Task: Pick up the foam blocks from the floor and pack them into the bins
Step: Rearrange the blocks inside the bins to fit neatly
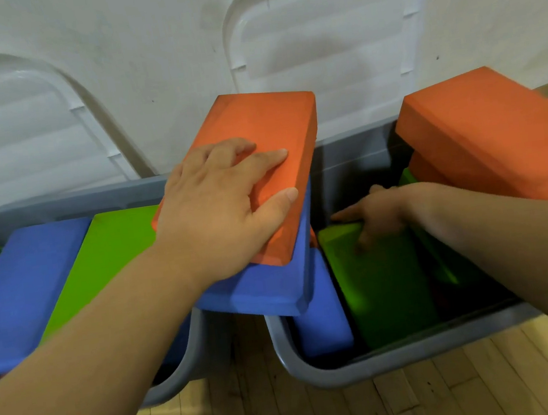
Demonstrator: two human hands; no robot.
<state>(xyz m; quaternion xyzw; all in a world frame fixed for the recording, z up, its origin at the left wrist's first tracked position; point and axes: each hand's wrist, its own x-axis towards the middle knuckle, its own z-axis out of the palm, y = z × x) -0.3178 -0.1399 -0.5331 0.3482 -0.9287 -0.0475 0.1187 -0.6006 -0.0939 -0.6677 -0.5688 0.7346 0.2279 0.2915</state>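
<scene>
The left hand [217, 207] is lying flat on an orange block [265, 122], with the fingers nearly straight on its top and the thumb at its right edge; it is pressing, not clasping. This block is sitting on a blue block [262, 291] that is bridging the gap between the left bin [188, 366] and the right bin [354, 370]. I think the hand is steadying the two because they have no firm seat there. The left bin is looking full, as its blocks are lying about level with the rim.

The right hand [380, 215] is reaching deep into the right bin and touching the far end of a green block [385, 283] that is standing on edge. It is blurred and in shadow, so I cannot tell if it is grasping or only pushing. Probably it is making room. At the far right, two more orange blocks [484, 133] are sticking out above the rim.

Both bins are standing on a wooden floor [291, 412] against a white wall [141, 34], where two clear lids [325, 46] are leaning.
</scene>
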